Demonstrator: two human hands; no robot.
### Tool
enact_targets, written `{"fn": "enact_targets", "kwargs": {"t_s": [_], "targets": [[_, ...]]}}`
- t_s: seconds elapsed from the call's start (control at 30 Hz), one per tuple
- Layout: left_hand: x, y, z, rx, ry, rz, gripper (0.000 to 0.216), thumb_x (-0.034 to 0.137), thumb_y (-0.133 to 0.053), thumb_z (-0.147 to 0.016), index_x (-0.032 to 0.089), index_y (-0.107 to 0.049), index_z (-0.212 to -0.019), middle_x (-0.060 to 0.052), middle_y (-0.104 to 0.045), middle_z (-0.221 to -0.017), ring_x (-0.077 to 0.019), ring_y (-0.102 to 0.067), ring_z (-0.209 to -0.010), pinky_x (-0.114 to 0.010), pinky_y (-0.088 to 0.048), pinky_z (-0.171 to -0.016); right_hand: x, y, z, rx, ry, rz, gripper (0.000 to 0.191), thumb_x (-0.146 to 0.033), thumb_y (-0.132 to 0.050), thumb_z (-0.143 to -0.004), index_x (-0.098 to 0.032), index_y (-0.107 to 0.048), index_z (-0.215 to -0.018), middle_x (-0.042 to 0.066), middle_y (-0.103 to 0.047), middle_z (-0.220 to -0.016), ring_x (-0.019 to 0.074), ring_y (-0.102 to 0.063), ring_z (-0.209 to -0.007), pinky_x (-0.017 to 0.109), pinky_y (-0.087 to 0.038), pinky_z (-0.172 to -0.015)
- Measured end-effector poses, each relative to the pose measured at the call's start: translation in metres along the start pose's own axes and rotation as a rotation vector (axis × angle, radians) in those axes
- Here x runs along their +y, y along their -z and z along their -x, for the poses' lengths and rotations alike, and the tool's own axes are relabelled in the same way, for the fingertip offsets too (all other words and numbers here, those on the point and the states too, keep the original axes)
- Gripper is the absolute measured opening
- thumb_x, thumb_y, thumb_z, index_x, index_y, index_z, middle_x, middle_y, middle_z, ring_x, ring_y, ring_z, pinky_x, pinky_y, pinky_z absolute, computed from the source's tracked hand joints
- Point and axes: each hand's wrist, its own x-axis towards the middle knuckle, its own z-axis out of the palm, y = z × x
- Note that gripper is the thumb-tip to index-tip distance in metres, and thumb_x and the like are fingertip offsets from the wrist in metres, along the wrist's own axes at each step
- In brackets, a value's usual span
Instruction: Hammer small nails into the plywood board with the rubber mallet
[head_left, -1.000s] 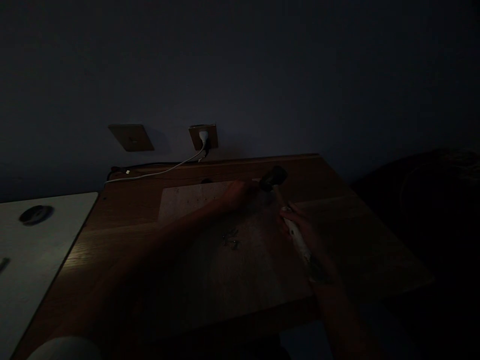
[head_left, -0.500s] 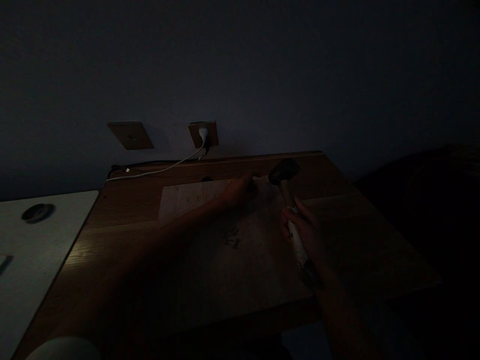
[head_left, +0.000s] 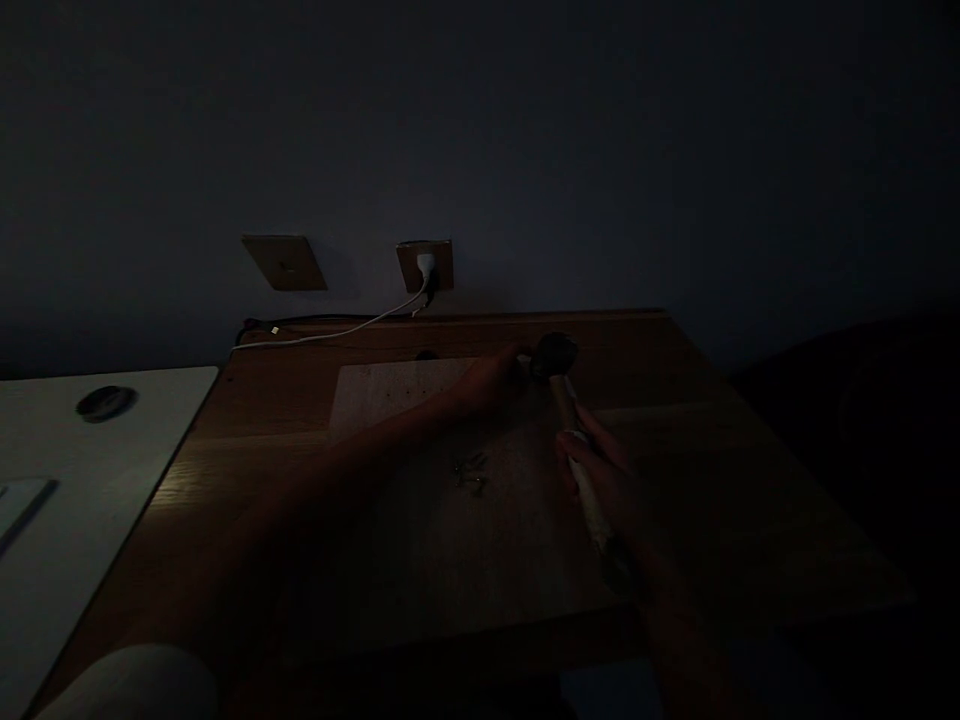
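The scene is very dark. My right hand (head_left: 611, 485) is wrapped round the pale handle of a hammer (head_left: 571, 425), whose dark head is down on a light wooden board (head_left: 390, 390) lying on a brown table (head_left: 735, 450). My left hand (head_left: 491, 380) reaches far across the board, its fingers pinched together right beside the hammer head; what they hold is too small to make out. A small heap of nails (head_left: 471, 474) lies on the board between my two arms.
A white cable (head_left: 337, 332) runs from a wall socket (head_left: 425, 266) along the table's back edge. A second wall plate (head_left: 283, 262) is to its left. A white surface (head_left: 67, 480) with a dark round object (head_left: 106, 402) adjoins the table's left side.
The hammer head was lifted and swung to the right half a second ago and has come down again beside my left fingers. My left hand has stayed in place.
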Motion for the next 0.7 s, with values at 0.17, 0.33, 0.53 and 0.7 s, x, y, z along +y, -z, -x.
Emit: {"fn": "enact_targets", "kwargs": {"t_s": [0.17,0.33,0.53,0.7], "targets": [[0.005,0.006,0.003,-0.046,-0.007,-0.005,0.063,0.011,-0.066,-0.087,0.017,-0.047,-0.147,-0.009,-0.078,-0.113,-0.0224,-0.075,-0.101,-0.034,-0.057,-0.090,0.005,0.002,-0.004,0.008,-0.008,0.014,0.093,-0.053,-0.078,-0.074,-0.021,-0.052,-0.157,-0.008,-0.057,-0.055,0.0107,-0.046,-0.039,0.022,-0.037,-0.036],[0.023,0.043,0.017,-0.144,-0.107,-0.158,0.051,0.018,-0.066,-0.088,0.015,-0.054,-0.138,-0.017,-0.064,-0.137,-0.0251,-0.067,-0.118,-0.034,-0.053,-0.096,0.004,0.001,-0.006,0.022,0.005,-0.013,0.089,-0.053,-0.079,-0.072,-0.019,-0.058,-0.151,-0.008,-0.056,-0.057,0.0097,-0.044,-0.039,0.022,-0.037,-0.036],[0.055,0.076,0.056,-0.662,-0.058,-0.378,0.014,0.025,-0.069,-0.086,0.019,-0.071,-0.099,-0.006,-0.074,-0.099,-0.0188,-0.066,-0.081,-0.027,-0.046,-0.072,-0.004,-0.001,-0.002,0.025,-0.026,0.004,0.091,-0.054,-0.078,-0.072,-0.016,-0.056,-0.151,-0.008,-0.057,-0.057,0.0096,-0.045,-0.040,0.022,-0.035,-0.036],[0.075,0.070,0.069,-0.741,0.053,-0.526,0.024,0.032,-0.078,-0.079,0.020,-0.076,-0.100,-0.009,-0.079,-0.105,-0.0238,-0.070,-0.085,-0.030,-0.048,-0.074,0.000,0.000,-0.004,0.021,-0.012,-0.033,0.087,-0.051,-0.080,-0.072,-0.020,-0.057,-0.149,-0.009,-0.059,-0.063,0.0093,-0.047,-0.039,0.021,-0.037,-0.034]]}}
